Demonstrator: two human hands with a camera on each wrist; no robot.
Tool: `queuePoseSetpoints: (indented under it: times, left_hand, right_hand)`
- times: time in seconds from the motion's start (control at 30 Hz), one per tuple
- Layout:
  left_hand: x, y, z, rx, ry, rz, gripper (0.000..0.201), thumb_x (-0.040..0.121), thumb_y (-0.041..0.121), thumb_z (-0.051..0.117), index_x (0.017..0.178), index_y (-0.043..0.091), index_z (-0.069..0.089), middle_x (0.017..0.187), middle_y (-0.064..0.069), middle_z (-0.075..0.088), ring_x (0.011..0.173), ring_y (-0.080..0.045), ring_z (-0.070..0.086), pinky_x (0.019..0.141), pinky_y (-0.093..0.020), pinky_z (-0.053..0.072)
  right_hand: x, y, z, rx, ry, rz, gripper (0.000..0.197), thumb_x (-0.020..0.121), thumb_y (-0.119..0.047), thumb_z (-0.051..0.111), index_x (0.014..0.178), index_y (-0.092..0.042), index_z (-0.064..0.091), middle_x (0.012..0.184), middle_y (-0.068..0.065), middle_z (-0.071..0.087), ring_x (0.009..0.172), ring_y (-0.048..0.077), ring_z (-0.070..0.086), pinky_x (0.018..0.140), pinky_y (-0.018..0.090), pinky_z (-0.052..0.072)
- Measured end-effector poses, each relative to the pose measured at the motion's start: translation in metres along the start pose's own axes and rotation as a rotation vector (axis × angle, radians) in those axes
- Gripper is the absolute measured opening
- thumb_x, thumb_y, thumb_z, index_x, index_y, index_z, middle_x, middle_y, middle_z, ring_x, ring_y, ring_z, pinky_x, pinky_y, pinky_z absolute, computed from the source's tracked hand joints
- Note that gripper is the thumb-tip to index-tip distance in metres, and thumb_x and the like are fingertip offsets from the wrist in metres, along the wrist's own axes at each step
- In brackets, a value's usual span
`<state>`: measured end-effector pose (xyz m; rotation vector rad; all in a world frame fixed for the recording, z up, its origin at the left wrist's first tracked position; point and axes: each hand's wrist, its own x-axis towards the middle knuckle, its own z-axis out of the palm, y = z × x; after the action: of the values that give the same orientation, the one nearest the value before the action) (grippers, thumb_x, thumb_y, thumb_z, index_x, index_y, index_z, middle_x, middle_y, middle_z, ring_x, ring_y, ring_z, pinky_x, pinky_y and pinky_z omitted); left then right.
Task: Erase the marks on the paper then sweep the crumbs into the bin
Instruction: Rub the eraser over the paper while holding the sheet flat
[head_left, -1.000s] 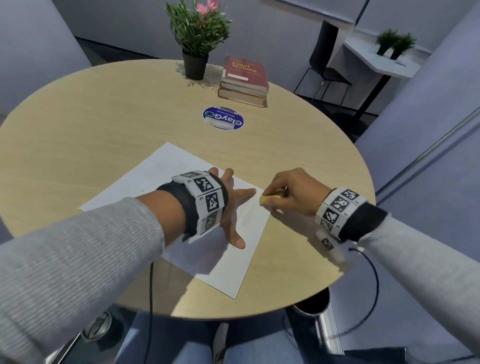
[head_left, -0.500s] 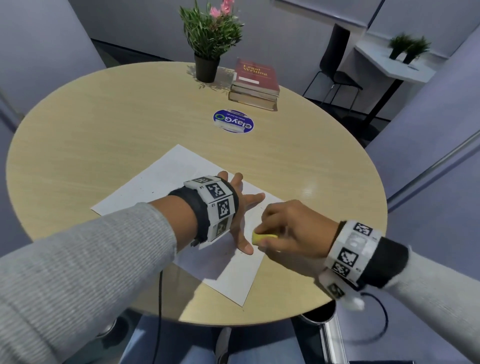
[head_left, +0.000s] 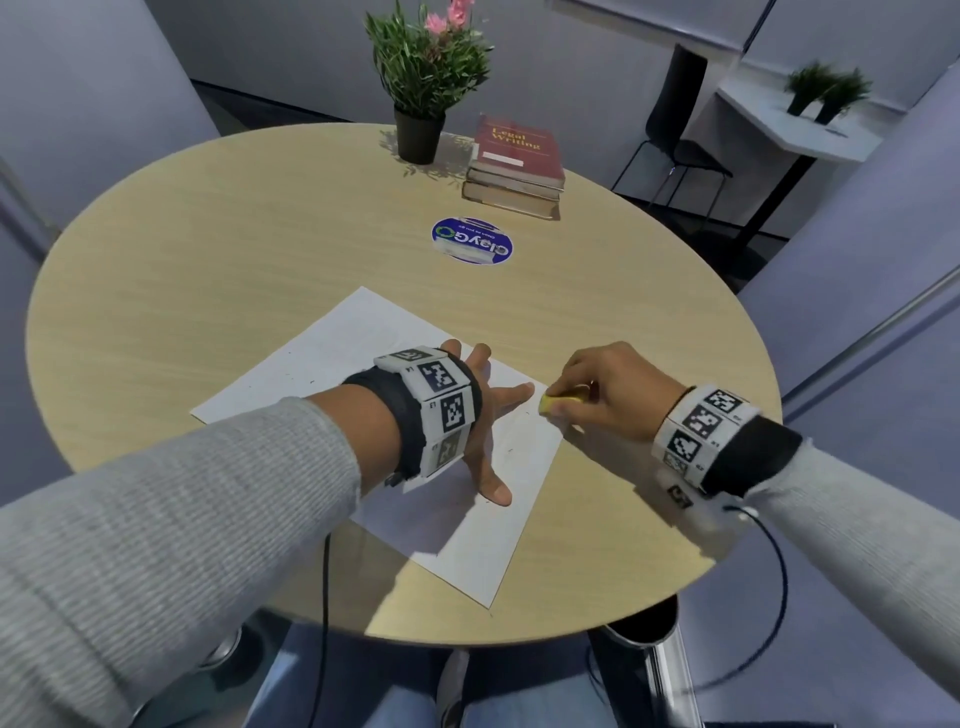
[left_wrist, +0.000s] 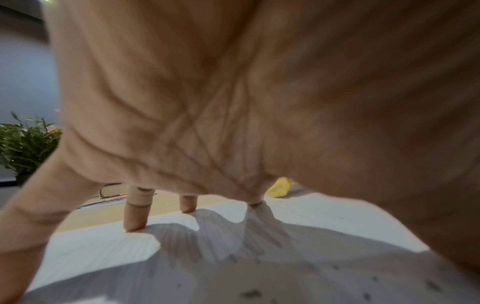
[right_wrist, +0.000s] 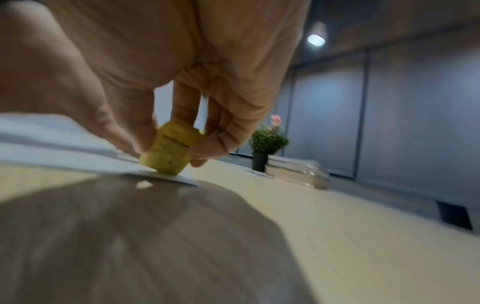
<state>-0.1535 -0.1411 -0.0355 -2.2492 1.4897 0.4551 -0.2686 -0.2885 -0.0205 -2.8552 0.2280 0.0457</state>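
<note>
The left hand (head_left: 480, 415) lay spread flat on the white paper (head_left: 332, 358), fingers straight and splayed, fingertips (left_wrist: 135, 224) pressing the sheet down onto the round desk (head_left: 208, 249). Just to its right, the right hand (head_left: 608, 389) pinched a yellow eraser (head_left: 561, 402) between thumb and curled fingers; in the right wrist view the eraser (right_wrist: 168, 152) stood with its lower end on the paper's corner nearest that hand. Small dark marks and specks dotted the paper under and beside the left hand (left_wrist: 252, 293). A pale crumb (right_wrist: 144, 184) lay on the desk just off the paper's edge, below the eraser. Beyond both hands sat a blue round sticker (head_left: 471, 241), a stack of books (head_left: 514, 166) and a potted plant (head_left: 423, 78). A dark-rimmed bin (head_left: 644, 623) showed under the desk edge, below the right wrist.
</note>
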Motion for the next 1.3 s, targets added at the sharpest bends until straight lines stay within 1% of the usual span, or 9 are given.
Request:
queuePoseSetpoints:
  times: [0.17, 0.23, 0.33, 0.47, 0.6, 0.83, 1.03, 1.17, 1.3]
  left_hand:
    - [0.001, 0.002, 0.001, 0.013, 0.007, 0.002, 0.129, 0.049, 0.091, 0.058, 0.148, 0.047, -0.013, 0.149, -0.016, 0.011, 0.131, -0.044, 0.011, 0.105, -0.057, 0.023]
    - [0.000, 0.002, 0.002, 0.010, 0.010, 0.012, 0.128, 0.050, 0.090, 0.058, 0.148, 0.047, -0.014, 0.149, -0.015, 0.012, 0.131, -0.043, 0.012, 0.104, -0.057, 0.024]
    - [-0.003, 0.000, 0.002, 0.002, 0.003, 0.013, 0.127, 0.051, 0.091, 0.057, 0.148, 0.048, -0.014, 0.148, -0.015, 0.012, 0.130, -0.043, 0.015, 0.103, -0.058, 0.026]
    - [-0.002, -0.001, 0.004, -0.031, 0.025, 0.018, 0.128, 0.046, 0.093, 0.057, 0.147, 0.051, -0.010, 0.140, -0.014, 0.017, 0.125, -0.046, 0.021, 0.102, -0.060, 0.032]
    - [-0.001, -0.006, 0.001, -0.093, -0.004, 0.009, 0.128, 0.047, 0.092, 0.058, 0.148, 0.048, -0.009, 0.148, -0.009, 0.012, 0.132, -0.043, 0.015, 0.101, -0.061, 0.032]
    - [0.000, -0.007, 0.000, -0.075, -0.019, -0.057, 0.124, 0.051, 0.092, 0.055, 0.148, 0.048, -0.008, 0.150, -0.010, 0.011, 0.135, -0.044, 0.010, 0.101, -0.061, 0.030]
    - [0.005, -0.006, 0.003, -0.058, -0.037, -0.061, 0.130, 0.046, 0.094, 0.054, 0.147, 0.049, -0.013, 0.149, -0.011, 0.012, 0.131, -0.043, 0.011, 0.103, -0.061, 0.029]
    - [0.004, -0.006, 0.006, -0.091, -0.032, -0.073, 0.128, 0.047, 0.094, 0.054, 0.146, 0.050, -0.013, 0.148, -0.008, 0.009, 0.130, -0.045, 0.013, 0.102, -0.062, 0.031]
    - [0.007, -0.007, 0.006, -0.093, -0.039, -0.093, 0.135, 0.039, 0.096, 0.054, 0.144, 0.052, -0.016, 0.151, -0.011, 0.006, 0.132, -0.048, 0.008, 0.102, -0.064, 0.029]
  right_hand:
    - [-0.024, -0.039, 0.020, 0.026, -0.183, -0.273, 0.022, 0.080, -0.033, 0.066, 0.092, -0.016, 0.074, 0.082, 0.001, 0.064, 0.065, 0.007, 0.052, 0.064, 0.015, 0.042]
    - [-0.015, -0.031, 0.014, 0.029, -0.152, -0.199, 0.023, 0.081, -0.032, 0.067, 0.095, -0.015, 0.074, 0.084, 0.001, 0.065, 0.067, 0.006, 0.051, 0.067, 0.015, 0.042]
    - [0.001, -0.010, 0.001, -0.034, -0.025, -0.050, 0.023, 0.080, -0.029, 0.069, 0.094, -0.013, 0.074, 0.086, 0.005, 0.066, 0.069, 0.013, 0.054, 0.070, 0.031, 0.049]
    - [-0.002, -0.014, 0.009, -0.077, -0.043, -0.105, 0.023, 0.080, -0.030, 0.067, 0.095, -0.013, 0.074, 0.087, 0.005, 0.063, 0.069, 0.014, 0.051, 0.067, 0.028, 0.044]
    - [-0.002, -0.011, 0.009, -0.072, -0.045, -0.053, 0.026, 0.081, -0.032, 0.067, 0.098, -0.014, 0.073, 0.091, 0.002, 0.063, 0.071, 0.011, 0.049, 0.068, 0.023, 0.038]
    - [-0.003, -0.012, 0.010, -0.064, -0.018, -0.061, 0.025, 0.082, -0.033, 0.065, 0.099, -0.015, 0.073, 0.092, 0.004, 0.064, 0.073, 0.015, 0.054, 0.068, 0.026, 0.043]
    - [-0.019, -0.038, 0.019, -0.036, -0.177, -0.274, 0.026, 0.086, -0.037, 0.060, 0.100, -0.019, 0.072, 0.086, 0.000, 0.061, 0.066, 0.004, 0.044, 0.064, 0.014, 0.036]
    - [0.003, -0.016, 0.003, -0.062, -0.063, -0.075, 0.024, 0.083, -0.032, 0.065, 0.100, -0.017, 0.073, 0.088, 0.000, 0.060, 0.077, 0.016, 0.057, 0.072, 0.026, 0.044]
    - [0.000, -0.037, 0.016, -0.060, -0.102, -0.235, 0.017, 0.083, -0.028, 0.064, 0.092, -0.017, 0.074, 0.081, -0.008, 0.053, 0.068, 0.009, 0.048, 0.069, 0.022, 0.041]
